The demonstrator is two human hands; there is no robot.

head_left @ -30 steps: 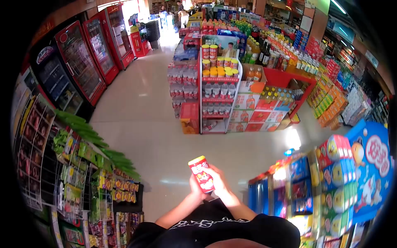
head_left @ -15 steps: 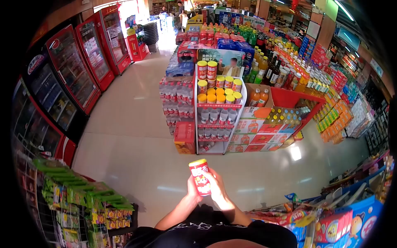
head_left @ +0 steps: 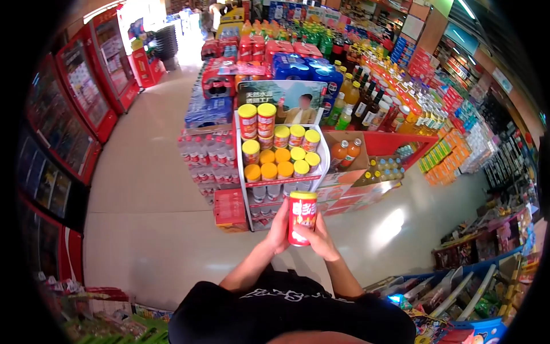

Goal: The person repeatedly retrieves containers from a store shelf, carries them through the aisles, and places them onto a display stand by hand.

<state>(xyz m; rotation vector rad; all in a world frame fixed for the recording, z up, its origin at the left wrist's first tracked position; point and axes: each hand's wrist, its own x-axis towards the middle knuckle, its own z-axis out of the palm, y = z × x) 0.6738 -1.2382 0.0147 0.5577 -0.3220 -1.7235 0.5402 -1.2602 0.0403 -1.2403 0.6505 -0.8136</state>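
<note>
A red canister [head_left: 302, 213] with a yellow lid and white lettering is held upright between my two hands. My left hand [head_left: 278, 231] wraps its left side, its fingers partly hidden behind it. My right hand [head_left: 322, 238] grips the right side, with the thumb across the lower front. Just beyond stands a white display rack [head_left: 324, 157]. On its top shelf are several canisters with yellow and orange lids, including a tall red canister [head_left: 266, 119] stacked at the back left.
Water bottle packs [head_left: 209, 152] and a red box [head_left: 230, 207] stand left of the rack. To the right are juice cartons [head_left: 344, 192]. Red-framed fridges [head_left: 71, 92] line the left wall. Shelves of packaged goods [head_left: 458, 286] stand close at the lower right.
The rack appears closer and larger. Both hands have moved up and right in view with the canister, which now stands straighter and overlaps the rack's lower front.
</note>
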